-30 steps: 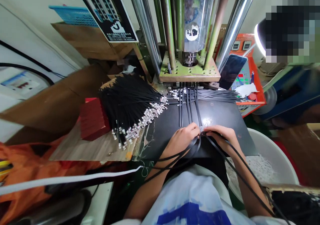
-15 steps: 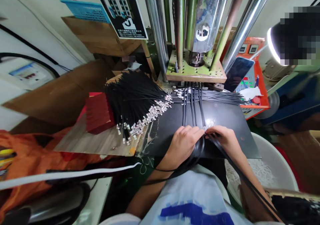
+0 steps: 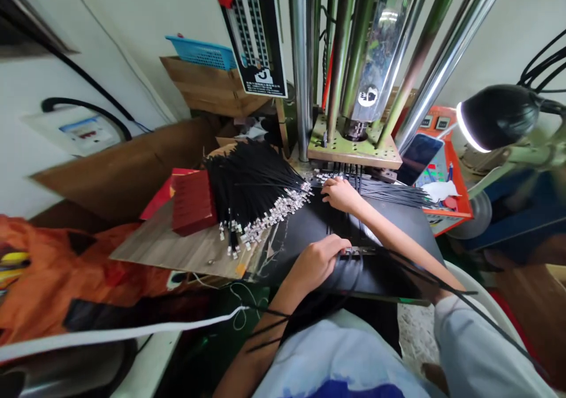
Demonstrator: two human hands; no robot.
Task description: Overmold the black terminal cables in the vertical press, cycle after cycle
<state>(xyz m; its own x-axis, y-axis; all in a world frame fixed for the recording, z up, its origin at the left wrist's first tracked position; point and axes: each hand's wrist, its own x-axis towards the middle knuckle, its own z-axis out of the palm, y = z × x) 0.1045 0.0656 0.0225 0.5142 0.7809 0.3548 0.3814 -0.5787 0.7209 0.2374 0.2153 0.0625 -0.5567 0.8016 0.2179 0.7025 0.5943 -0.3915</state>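
My left hand (image 3: pixel 316 262) is closed near the front of the black work plate (image 3: pixel 283 262), fingertips on the left end of a narrow metallic strip (image 3: pixel 360 250). Dark cables (image 3: pixel 354 271) run around that strip, some blurred. Farther forward, my right hand (image 3: pixel 342 195) reaches up to the press with curled fingers, close to small white connectors (image 3: pixel 321 176). What its fingertips pinch, if anything, is hidden. Black cables (image 3: pixel 360 174) pass beneath the drilled press plate (image 3: pixel 356 152), partly behind this hand. Loose cables (image 3: pixel 442 280) trail across my right forearm.
A large pile of black cables (image 3: pixel 252 174) with white connector ends lies at left beside a dark red block (image 3: pixel 193 202). More cables (image 3: pixel 398 193) lie right of the press. A lamp (image 3: pixel 499 118) and an orange control box (image 3: pixel 460 197) stand at right.
My right hand has left the spot beside my left hand and moved forward to the press. My left hand stays near the front. The view has shifted.
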